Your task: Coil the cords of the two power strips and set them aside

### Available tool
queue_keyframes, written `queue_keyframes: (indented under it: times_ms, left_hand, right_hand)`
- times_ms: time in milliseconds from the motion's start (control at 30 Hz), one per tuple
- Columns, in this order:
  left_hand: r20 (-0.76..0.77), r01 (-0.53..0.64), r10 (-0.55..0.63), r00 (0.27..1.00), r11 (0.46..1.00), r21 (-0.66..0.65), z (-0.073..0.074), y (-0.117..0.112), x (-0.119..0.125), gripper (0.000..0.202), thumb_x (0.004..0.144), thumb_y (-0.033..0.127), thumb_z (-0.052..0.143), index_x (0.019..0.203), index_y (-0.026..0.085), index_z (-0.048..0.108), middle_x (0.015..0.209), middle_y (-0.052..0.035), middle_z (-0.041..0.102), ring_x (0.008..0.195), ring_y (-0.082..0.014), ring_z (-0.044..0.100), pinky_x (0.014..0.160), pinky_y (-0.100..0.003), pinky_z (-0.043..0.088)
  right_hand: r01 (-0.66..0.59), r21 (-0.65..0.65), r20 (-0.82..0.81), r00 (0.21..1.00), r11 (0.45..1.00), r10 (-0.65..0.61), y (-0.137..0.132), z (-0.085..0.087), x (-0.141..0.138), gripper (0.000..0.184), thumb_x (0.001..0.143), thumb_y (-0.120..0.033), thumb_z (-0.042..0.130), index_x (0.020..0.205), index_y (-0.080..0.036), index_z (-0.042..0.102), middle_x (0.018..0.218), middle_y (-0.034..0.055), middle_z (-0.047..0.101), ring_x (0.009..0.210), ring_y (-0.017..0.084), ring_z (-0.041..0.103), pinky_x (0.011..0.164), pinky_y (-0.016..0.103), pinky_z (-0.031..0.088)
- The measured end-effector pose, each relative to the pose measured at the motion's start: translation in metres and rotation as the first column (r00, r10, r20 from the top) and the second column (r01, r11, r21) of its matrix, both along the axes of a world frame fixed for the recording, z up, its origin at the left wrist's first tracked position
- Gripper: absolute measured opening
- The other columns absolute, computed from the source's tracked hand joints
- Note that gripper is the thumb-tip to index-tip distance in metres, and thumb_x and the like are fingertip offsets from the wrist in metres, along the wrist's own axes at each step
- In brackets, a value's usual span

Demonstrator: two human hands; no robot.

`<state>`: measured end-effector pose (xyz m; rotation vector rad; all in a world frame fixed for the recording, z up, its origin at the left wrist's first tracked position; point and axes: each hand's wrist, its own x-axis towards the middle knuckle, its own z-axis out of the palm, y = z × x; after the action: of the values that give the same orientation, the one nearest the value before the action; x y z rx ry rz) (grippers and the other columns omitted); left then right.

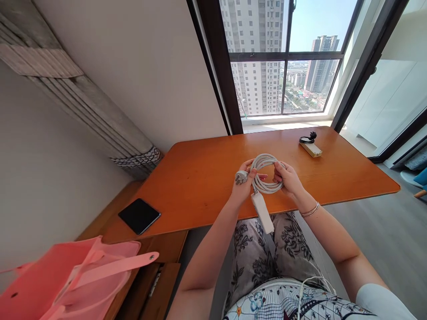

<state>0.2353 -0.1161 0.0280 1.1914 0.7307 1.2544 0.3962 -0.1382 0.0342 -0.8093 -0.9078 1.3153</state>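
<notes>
A white power strip [262, 212] hangs below my hands, over the table's front edge. Its cord [267, 188] is wound into a round coil, held up above the table. My left hand [245, 182] is closed on the coil's left side, beside the three-pin plug [240, 177]. On the opposite side, my right hand [286, 178] grips the coil with thumb and fingers.
The orange-brown table [200, 178] bears a black tablet [139, 216] at front left. At its back right lies a pale box-shaped device [311, 149] with a black cord and plug [308, 138]. A pink bag [83, 275] stands at lower left. A window [287, 84] is behind.
</notes>
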Motion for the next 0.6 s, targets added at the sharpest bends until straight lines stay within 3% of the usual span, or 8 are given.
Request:
queue_keyframes:
  times_ms: [200, 300, 367, 467, 533, 600]
  left_hand:
    - [-0.068, -0.151, 0.162, 0.984, 0.977, 0.152, -0.008, 0.002, -0.005, 0.046, 0.079, 0.063, 0.073, 0.098, 0.021, 0.064, 0.103, -0.0085, 0.072, 0.093, -0.0205, 0.072, 0.072, -0.027, 0.055]
    - [-0.109, -0.219, 0.274, 0.956, 0.908, 0.358, -0.009, 0.002, -0.006, 0.038, 0.085, 0.056, 0.07, 0.099, 0.022, 0.063, 0.122, -0.0118, 0.068, 0.112, -0.0226, 0.067, 0.087, -0.032, 0.056]
    - [-0.159, -0.197, 0.307, 0.938, 0.852, 0.486, -0.011, 0.001, -0.007, 0.04, 0.087, 0.05, 0.069, 0.116, 0.024, 0.061, 0.139, -0.0138, 0.059, 0.126, -0.0253, 0.06, 0.096, -0.036, 0.054]
    - [-0.348, -0.044, 0.295, 0.89, 0.815, 0.577, -0.013, 0.001, -0.01, 0.071, 0.09, 0.04, 0.066, 0.153, 0.028, 0.035, 0.158, -0.0177, 0.04, 0.126, -0.0252, 0.059, 0.099, -0.039, 0.053]
    - [-0.494, 0.045, 0.301, 0.816, 0.818, 0.574, -0.01, -0.001, -0.012, 0.087, 0.092, 0.035, 0.062, 0.163, 0.029, 0.011, 0.163, -0.0216, 0.032, 0.11, -0.0229, 0.067, 0.095, -0.04, 0.054]
    - [-0.614, 0.072, 0.341, 0.712, 0.834, 0.547, -0.005, -0.004, -0.013, 0.094, 0.093, 0.031, 0.059, 0.164, 0.027, -0.001, 0.164, -0.0243, 0.031, 0.1, -0.0235, 0.07, 0.091, -0.042, 0.055]
  right_hand:
    - [0.061, -0.001, -0.1, 0.993, 0.998, -0.061, 0.003, 0.0, 0.003, 0.071, 0.057, -0.07, 0.088, 0.068, -0.023, 0.036, 0.054, -0.0133, 0.021, 0.044, 0.004, 0.019, 0.044, 0.02, 0.031]
    - [0.123, 0.009, -0.034, 0.992, 0.992, -0.123, 0.005, -0.004, 0.0, 0.072, 0.059, -0.074, 0.085, 0.068, -0.023, 0.035, 0.054, -0.0128, 0.024, 0.044, 0.004, 0.021, 0.043, 0.02, 0.029]
    - [0.176, 0.025, 0.032, 0.984, 0.984, -0.177, 0.005, -0.008, -0.004, 0.071, 0.06, -0.077, 0.082, 0.068, -0.023, 0.037, 0.053, -0.0122, 0.027, 0.044, 0.005, 0.024, 0.042, 0.021, 0.027]
    - [0.244, 0.068, 0.149, 0.956, 0.967, -0.252, 0.001, -0.012, -0.009, 0.066, 0.064, -0.079, 0.077, 0.072, -0.023, 0.044, 0.052, -0.011, 0.033, 0.044, 0.007, 0.029, 0.042, 0.022, 0.027]
    - [0.245, 0.105, 0.208, 0.942, 0.964, -0.262, -0.003, -0.014, -0.011, 0.063, 0.068, -0.079, 0.074, 0.074, -0.023, 0.046, 0.053, -0.01, 0.035, 0.045, 0.008, 0.032, 0.042, 0.023, 0.028]
    - [0.207, 0.133, 0.226, 0.946, 0.969, -0.233, -0.007, -0.015, -0.013, 0.063, 0.07, -0.08, 0.072, 0.073, -0.024, 0.044, 0.053, -0.0096, 0.035, 0.046, 0.008, 0.032, 0.043, 0.023, 0.028]
